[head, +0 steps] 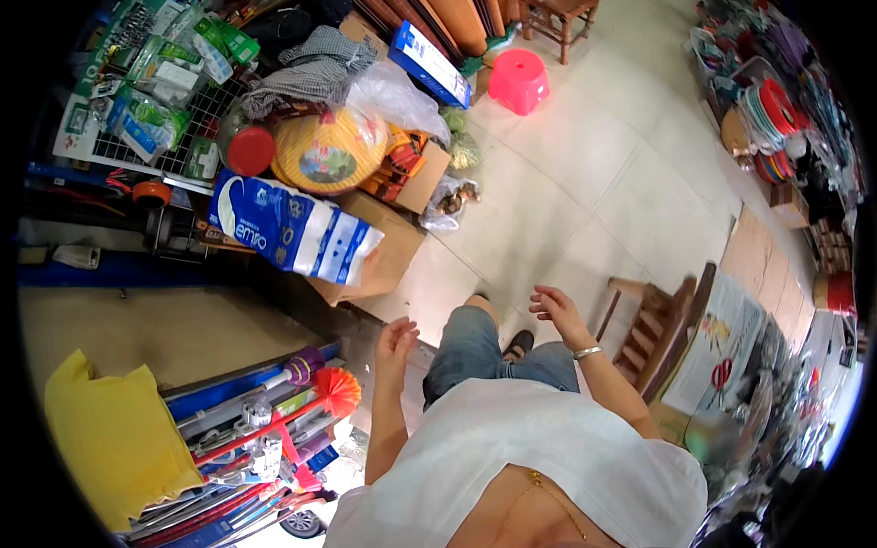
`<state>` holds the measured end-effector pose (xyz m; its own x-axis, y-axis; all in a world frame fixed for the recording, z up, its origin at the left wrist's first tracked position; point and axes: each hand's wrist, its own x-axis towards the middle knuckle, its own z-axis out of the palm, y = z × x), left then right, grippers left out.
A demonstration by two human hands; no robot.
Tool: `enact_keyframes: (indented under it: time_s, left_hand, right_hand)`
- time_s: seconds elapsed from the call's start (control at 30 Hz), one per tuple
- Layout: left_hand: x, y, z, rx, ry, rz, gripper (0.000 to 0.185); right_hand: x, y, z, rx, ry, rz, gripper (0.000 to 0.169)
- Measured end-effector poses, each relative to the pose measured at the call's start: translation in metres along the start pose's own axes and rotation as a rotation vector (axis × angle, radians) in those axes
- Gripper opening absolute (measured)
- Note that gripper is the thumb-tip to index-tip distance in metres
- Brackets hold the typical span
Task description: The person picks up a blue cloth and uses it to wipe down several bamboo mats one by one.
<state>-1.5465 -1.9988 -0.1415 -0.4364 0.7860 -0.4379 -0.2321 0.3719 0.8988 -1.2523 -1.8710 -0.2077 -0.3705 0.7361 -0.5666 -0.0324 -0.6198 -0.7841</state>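
Note:
My left hand (396, 342) hangs in the air with its fingers loosely bent and holds nothing. It is nearest to a round orange-red bristle brush (337, 392) on a red handle and a cardboard box (390, 240). On that box lies a blue-and-white pack of tissue paper (281, 226). My right hand (556, 312), with a silver bangle at the wrist, is also raised above the floor. Its fingers are slightly curled and apart, with nothing in them. A brown wooden chair (647, 329) stands to the right of it, not touched.
A pink plastic stool (519, 79) stands on the tiled floor (548, 178) ahead. Goods crowd the left, including a yellow woven hat (332, 147) and a red-lidded jar (251, 151). Red-handled scissors (721, 375) lie on newspaper (719, 335) at right. Yellow cloth (116, 438) hangs lower left.

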Motion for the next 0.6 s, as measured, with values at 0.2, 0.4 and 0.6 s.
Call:
enact_keyframes:
  time_s: [0.2, 0.4, 0.6]
  left_hand:
    - [0.167, 0.027, 0.056, 0.121, -0.114, -0.162, 0.03]
    - [0.374, 0.138, 0.172, 0.238, -0.402, 0.275, 0.028]
    - [0.49, 0.25, 0.294, 0.282, -0.474, 0.411, 0.029]
  right_hand:
    - [0.104, -0.018, -0.084, -0.627, 0.165, 0.025, 0.038]
    - [0.104, -0.024, -0.152, 0.123, 0.563, 0.338, 0.018]
    - [0.126, 0.005, -0.189, -0.669, 0.616, 0.154, 0.015]
